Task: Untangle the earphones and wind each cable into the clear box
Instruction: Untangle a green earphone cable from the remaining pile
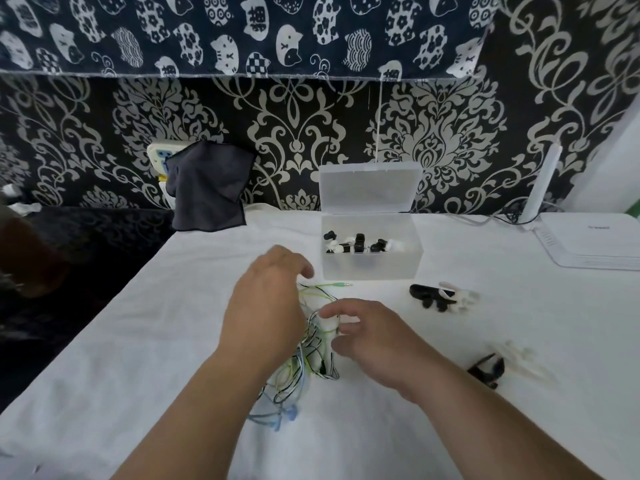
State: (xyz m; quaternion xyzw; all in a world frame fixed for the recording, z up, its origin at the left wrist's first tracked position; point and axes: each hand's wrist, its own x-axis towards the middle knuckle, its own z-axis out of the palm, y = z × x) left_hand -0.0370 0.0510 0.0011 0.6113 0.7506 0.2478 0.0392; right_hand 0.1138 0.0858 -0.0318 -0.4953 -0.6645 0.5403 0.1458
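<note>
Grip of right hand (367, 336) pinches the earphone tangle (301, 372); left hand (266, 306) covers it, grip unseen.

Table (138, 341) runs from the near edge to the wall.
- Near centre: earphone tangle (304, 372) on the table. Left hand (266, 306) over its left side, right hand (374, 337) pinching at its right.
- Behind the tangle: clear box (372, 268), lid (369, 188) upright at its far edge, clips (360, 243) inside.
- Right of the box: loose clips (440, 296). Nearer and further right, more clips (498, 367).
- Far right: router (595, 244).
- Far left, at the wall: cloth (207, 188) draped over a power strip (161, 157).
</note>
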